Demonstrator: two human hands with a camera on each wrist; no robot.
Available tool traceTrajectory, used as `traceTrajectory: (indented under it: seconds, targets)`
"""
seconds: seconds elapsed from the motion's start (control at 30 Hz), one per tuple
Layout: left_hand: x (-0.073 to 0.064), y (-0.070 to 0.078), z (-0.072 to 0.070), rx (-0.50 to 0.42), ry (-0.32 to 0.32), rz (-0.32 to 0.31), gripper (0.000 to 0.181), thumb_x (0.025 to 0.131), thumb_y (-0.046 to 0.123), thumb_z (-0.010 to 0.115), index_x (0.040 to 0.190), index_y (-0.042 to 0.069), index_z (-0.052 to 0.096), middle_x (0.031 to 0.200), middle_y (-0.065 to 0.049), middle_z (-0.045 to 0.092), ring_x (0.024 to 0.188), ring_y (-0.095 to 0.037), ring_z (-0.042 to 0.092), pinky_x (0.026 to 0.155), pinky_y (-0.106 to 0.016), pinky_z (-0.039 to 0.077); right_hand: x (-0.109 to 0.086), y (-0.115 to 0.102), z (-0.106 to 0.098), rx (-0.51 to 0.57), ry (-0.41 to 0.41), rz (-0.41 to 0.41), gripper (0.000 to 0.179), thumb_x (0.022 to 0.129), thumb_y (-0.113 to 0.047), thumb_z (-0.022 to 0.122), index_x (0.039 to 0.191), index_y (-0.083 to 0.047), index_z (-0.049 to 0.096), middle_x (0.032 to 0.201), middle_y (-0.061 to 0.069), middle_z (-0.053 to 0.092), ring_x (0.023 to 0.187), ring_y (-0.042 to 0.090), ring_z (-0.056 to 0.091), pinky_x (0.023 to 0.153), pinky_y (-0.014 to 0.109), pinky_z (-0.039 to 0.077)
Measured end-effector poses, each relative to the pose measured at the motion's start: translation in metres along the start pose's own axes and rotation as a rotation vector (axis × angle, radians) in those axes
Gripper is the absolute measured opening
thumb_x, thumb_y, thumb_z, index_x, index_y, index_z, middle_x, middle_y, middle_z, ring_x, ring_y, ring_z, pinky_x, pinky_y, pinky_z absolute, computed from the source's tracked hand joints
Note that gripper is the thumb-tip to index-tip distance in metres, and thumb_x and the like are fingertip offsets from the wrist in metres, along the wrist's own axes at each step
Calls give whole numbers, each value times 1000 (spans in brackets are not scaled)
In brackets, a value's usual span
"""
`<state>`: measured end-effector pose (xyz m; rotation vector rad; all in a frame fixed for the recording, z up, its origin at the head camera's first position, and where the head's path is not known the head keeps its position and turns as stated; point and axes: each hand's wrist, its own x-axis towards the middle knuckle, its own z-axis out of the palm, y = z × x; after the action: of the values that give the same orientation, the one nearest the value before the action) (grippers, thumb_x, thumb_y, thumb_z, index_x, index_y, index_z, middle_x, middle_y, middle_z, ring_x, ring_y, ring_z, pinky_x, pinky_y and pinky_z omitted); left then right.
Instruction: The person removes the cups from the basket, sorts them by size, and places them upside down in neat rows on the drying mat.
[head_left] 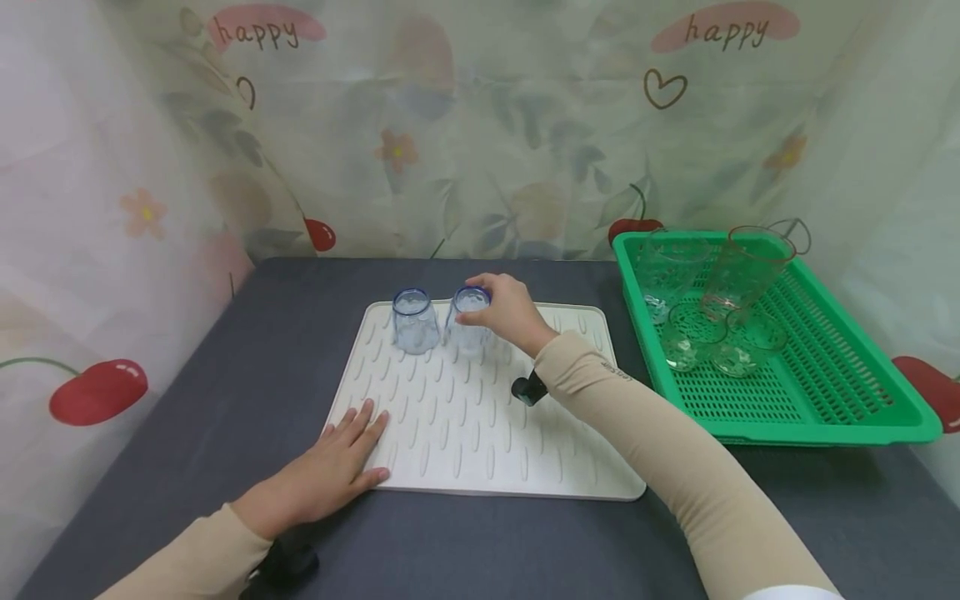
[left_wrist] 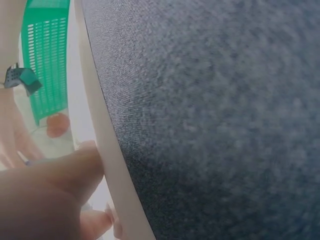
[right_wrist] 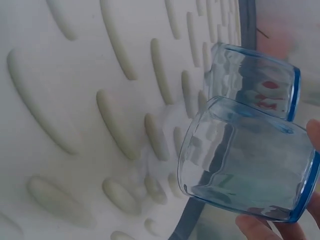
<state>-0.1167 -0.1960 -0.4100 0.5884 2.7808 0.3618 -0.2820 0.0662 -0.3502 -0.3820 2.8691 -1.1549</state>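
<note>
Two clear glasses stand side by side toward the back of a white ridged mat (head_left: 465,433), their blue-edged ends upward. My right hand (head_left: 506,315) holds the right-hand glass (head_left: 467,329) near its blue end, with thumb and fingers on opposite sides. The right wrist view shows this glass (right_wrist: 245,160) close to the mat, fingertips (right_wrist: 252,227) at its blue edge. Just left of it is the other glass (head_left: 415,323), which no hand touches. My left hand (head_left: 330,467) lies with fingers spread on the mat's front left corner, its thumb (left_wrist: 85,167) along the mat's edge.
A green perforated basket (head_left: 840,358) stands on the right, holding several clear glasses, one a pink-tinted mug (head_left: 746,271) with a handle. Dark grey cloth (head_left: 247,375) covers the table. A printed curtain (head_left: 480,125) hangs behind and at both sides.
</note>
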Motion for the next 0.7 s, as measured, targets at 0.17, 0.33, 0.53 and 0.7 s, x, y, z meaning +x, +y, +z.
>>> traceTrajectory:
  seconds: [0.17, 0.33, 0.53, 0.7]
  targets:
    - [0, -1, 0, -5, -5, 3, 76, 96, 46, 53, 152, 3, 26, 159, -24, 13, 145, -46, 14, 111, -65, 18, 4, 2, 6, 4, -5, 12, 59, 76, -28, 84, 129, -13, 62, 132, 11, 58, 127, 29, 49, 107, 41, 40]
    - [-1, 0, -1, -19, -14, -3, 77, 96, 46, 54, 152, 2, 26, 159, -25, 13, 145, -47, 14, 111, -65, 18, 8, 7, 12, 12, 19, -3, 59, 76, -29, 84, 128, -13, 63, 129, 10, 60, 124, 28, 51, 105, 39, 41]
    - [0, 0, -1, -10, -25, -6, 77, 96, 47, 53, 152, 3, 26, 159, -24, 13, 145, -46, 13, 112, -65, 18, 10, 11, 16, 42, 12, 4, 60, 76, -29, 84, 130, -15, 62, 133, 10, 58, 129, 29, 48, 107, 40, 40]
    - [1, 1, -2, -8, -35, -10, 77, 96, 48, 53, 153, 3, 25, 160, -24, 12, 146, -46, 13, 112, -64, 18, 11, 13, 16, 71, 8, 2, 60, 76, -29, 84, 131, -15, 62, 136, 9, 56, 130, 28, 48, 107, 41, 40]
